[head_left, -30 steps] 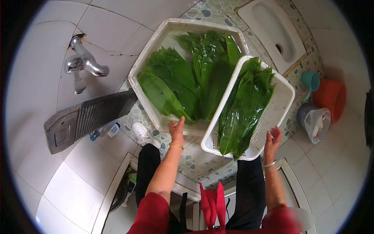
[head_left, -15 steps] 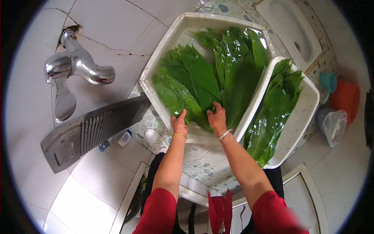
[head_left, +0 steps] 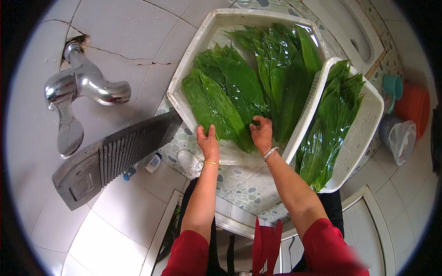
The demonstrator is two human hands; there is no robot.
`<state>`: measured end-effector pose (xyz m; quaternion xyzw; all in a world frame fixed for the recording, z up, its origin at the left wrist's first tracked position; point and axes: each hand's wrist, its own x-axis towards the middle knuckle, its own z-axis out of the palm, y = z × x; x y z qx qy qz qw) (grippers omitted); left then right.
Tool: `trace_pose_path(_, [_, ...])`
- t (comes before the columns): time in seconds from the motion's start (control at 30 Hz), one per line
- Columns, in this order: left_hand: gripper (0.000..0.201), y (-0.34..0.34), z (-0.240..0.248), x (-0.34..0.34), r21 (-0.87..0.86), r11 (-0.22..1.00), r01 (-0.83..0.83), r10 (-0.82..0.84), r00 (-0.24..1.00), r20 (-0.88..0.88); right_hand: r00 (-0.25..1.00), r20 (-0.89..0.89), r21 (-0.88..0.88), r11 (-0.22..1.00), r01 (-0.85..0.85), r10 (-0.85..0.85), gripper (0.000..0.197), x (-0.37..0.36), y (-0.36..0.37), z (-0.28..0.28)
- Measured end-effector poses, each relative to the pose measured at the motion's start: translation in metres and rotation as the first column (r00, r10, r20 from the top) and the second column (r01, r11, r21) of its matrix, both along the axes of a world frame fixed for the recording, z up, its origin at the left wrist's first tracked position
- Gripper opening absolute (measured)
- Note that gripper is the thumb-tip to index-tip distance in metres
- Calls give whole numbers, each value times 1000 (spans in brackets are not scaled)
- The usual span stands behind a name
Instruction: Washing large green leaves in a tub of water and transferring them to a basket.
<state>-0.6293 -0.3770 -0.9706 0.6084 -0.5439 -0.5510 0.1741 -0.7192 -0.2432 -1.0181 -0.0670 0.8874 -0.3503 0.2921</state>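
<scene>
Broad green leaves (head_left: 225, 96) lie in water in a white basin (head_left: 191, 39), in overlapping bunches. My left hand (head_left: 208, 143) is at the basin's near rim, by the lower ends of the left leaves. Its thumb and fingers stand apart with nothing held between them. Over the near ends of the middle leaves, my right hand (head_left: 262, 135) has its fingers curled toward the thumb; what they pinch, if anything, is too small to make out. A white perforated basket (head_left: 352, 152) leans against the basin's right side, holding another bunch of wet leaves (head_left: 329, 129).
A chrome tap (head_left: 87, 87) juts from the cracked tiled wall at left. Below it is a dark ridged washboard (head_left: 117, 156), with a small white bottle (head_left: 154, 163) beside it. At right stand a teal cup (head_left: 392, 86), an orange bucket (head_left: 413, 108) and a bagged bin (head_left: 398, 138).
My left hand has drawn back slightly from the leaves, its fingers parting. The right hand's fingers have curled more. Left leaves lie flatter; the whole view has shifted a little.
</scene>
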Motion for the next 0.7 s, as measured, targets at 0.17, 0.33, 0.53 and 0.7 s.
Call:
trace_pose_path(0.17, [13, -9, 43, -5, 81, 988, -132, 143, 980, -140, 972, 146, 82, 982, 171, -182, 59, 2, -4, 14])
trace_pose_path(0.33, [11, -20, 111, -29, 213, 971, -111, 175, 934, -311, 967, 83, -2, 970, 243, -242, 59, 4, -5, 19])
trace_pose_path(0.53, [17, -32, 161, -28, 309, 950, -52, 192, 875, -444, 980, 175, -396, 918, -15, 92, 64, -17, -26, 78])
trace_pose_path(0.7, [23, -32, 208, -51, 440, 894, 92, 149, 862, -484, 859, 254, -548, 798, -251, 444, 79, -42, -42, 98])
